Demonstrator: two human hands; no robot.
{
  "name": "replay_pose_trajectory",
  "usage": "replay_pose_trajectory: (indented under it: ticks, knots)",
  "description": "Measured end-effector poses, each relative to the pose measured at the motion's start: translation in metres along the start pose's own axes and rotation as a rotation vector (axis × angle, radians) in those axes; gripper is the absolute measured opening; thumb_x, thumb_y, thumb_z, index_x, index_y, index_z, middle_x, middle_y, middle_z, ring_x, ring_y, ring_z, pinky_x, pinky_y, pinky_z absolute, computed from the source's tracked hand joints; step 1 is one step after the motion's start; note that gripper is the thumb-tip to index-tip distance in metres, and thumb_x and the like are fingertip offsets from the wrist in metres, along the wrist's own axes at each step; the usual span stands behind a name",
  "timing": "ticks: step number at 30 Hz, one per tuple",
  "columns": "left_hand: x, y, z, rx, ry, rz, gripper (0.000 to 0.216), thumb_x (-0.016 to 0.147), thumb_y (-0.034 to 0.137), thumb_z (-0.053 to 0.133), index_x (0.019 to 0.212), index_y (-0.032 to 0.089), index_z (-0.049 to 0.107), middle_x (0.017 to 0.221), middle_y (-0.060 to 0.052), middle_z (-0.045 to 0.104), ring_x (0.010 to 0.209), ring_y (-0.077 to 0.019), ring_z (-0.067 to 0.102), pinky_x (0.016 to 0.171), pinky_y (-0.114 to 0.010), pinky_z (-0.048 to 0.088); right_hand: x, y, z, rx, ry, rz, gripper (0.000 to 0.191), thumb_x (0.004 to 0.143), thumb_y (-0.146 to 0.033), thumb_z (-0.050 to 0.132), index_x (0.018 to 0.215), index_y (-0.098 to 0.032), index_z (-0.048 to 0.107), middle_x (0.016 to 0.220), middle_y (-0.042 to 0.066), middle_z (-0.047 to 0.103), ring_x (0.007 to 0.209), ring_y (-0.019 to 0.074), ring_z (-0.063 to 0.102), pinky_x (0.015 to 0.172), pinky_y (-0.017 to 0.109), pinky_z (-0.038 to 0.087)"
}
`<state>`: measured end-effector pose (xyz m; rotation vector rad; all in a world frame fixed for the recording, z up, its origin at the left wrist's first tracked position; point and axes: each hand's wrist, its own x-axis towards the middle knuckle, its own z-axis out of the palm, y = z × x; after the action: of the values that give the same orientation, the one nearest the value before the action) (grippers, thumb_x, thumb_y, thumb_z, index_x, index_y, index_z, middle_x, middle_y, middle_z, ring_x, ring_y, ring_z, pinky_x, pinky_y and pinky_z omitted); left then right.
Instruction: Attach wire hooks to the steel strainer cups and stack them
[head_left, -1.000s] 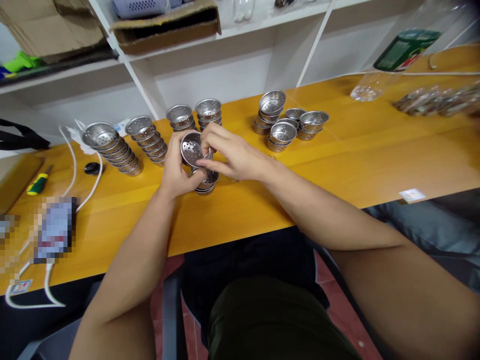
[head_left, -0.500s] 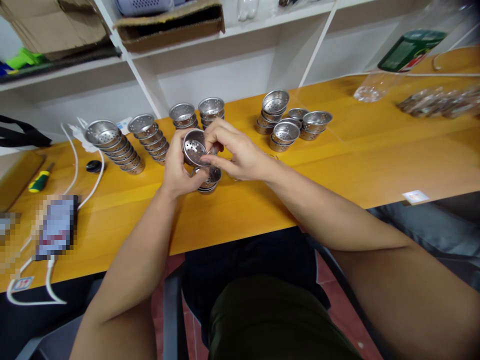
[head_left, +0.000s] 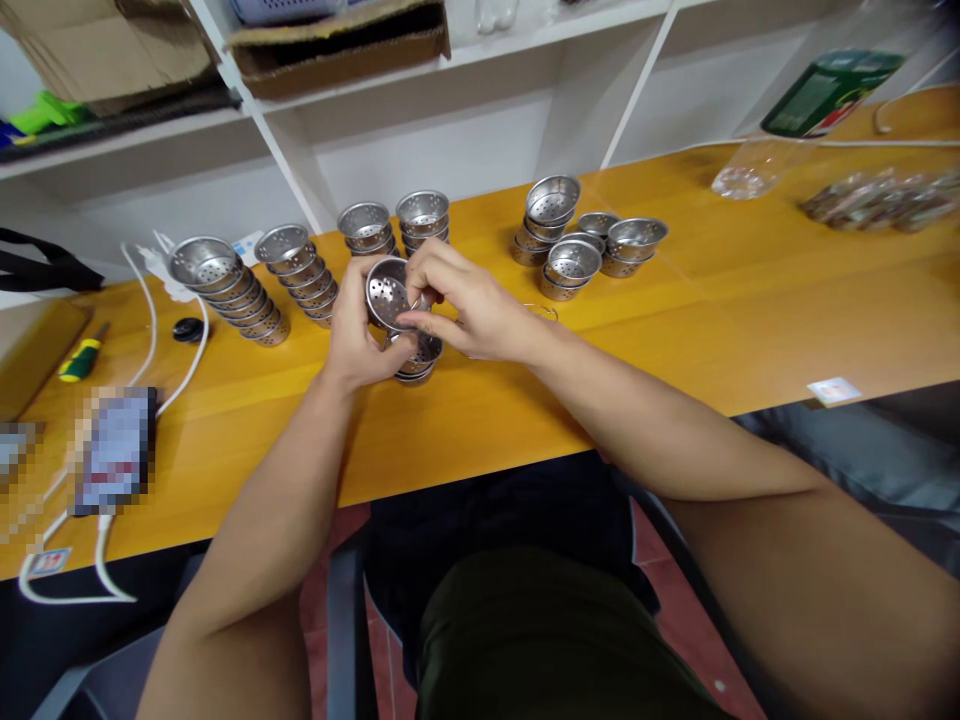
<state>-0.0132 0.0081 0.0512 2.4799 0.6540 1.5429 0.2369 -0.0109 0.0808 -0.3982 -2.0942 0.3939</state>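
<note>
My left hand (head_left: 358,335) is wrapped round a small perforated steel strainer cup (head_left: 385,292), tilted so its inside faces me. My right hand (head_left: 466,305) pinches at that cup's rim with thumb and forefinger; what sits between those fingertips is too small to name. Right under both hands a short stack of the same cups (head_left: 418,357) rests on the yellow table (head_left: 750,300). Leaning stacks of cups (head_left: 225,285) lie to the left, two upright stacks (head_left: 421,215) stand behind, and a cluster of cups (head_left: 574,245) sits to the right.
A white cable (head_left: 154,340), a yellow-green screwdriver (head_left: 79,360) and a small black disc (head_left: 186,329) lie at the left. A clear plastic bottle (head_left: 795,120) and a clear bag (head_left: 877,200) lie at the far right. White shelves with a cardboard box (head_left: 337,45) stand behind.
Both hands stay on the tilted cup over the short stack. The fingers have shifted slightly on its rim. The view has drifted a little.
</note>
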Motion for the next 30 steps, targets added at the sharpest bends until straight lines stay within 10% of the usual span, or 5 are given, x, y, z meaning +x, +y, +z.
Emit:
replay_pose_trajectory:
  ticks: [23, 30]
  knots:
    - [0.006, 0.005, -0.002, 0.024, 0.030, 0.087, 0.076, 0.110, 0.088, 0.073, 0.158, 0.031, 0.059, 0.136, -0.009, 0.072, 0.121, -0.0301, 0.077, 0.102, -0.053, 0.068, 0.002, -0.002, 0.006, 0.094, 0.090, 0.015, 0.052, 0.122, -0.078, 0.073, 0.114, -0.027, 0.066, 0.122, 0.009, 0.068, 0.108, 0.0265, 0.065, 0.105, 0.051, 0.068]
    - [-0.007, -0.022, 0.001, 0.039, 0.062, -0.034, 0.104, 0.094, 0.095, 0.090, 0.169, 0.035, 0.051, 0.154, -0.013, 0.068, 0.151, -0.0447, 0.075, 0.133, -0.066, 0.064, 0.003, -0.012, -0.022, 0.290, 0.171, 0.183, 0.067, 0.117, -0.092, 0.071, 0.111, -0.026, 0.069, 0.103, 0.005, 0.067, 0.091, 0.0216, 0.064, 0.085, 0.039, 0.063]
